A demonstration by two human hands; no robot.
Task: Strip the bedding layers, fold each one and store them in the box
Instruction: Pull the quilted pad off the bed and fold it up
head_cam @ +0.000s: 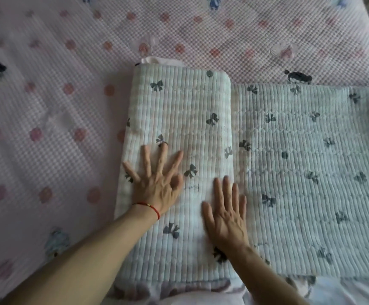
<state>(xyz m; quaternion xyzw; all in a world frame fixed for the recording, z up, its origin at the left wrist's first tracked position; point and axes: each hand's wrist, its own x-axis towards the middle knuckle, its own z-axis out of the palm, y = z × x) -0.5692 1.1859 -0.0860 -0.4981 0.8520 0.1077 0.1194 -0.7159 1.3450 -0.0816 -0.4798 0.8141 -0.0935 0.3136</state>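
Note:
A pale green quilted pad (300, 172) with dark bow prints lies on the bed. Its left part is folded over into a thicker strip (179, 119); the rest lies flat to the right. My left hand (157, 183), a red string at its wrist, presses flat on the folded strip with fingers spread. My right hand (227, 214) lies flat beside it, near the strip's right edge, fingers together. Neither hand grips anything. The box is not in view.
Under the pad lies a pink checked sheet (58, 106) with red dots and small cartoon figures, covering the bed to the left and far side. A bit of pink fabric (152, 60) pokes out behind the folded strip. Crumpled pale cloth (179, 291) lies at the near edge.

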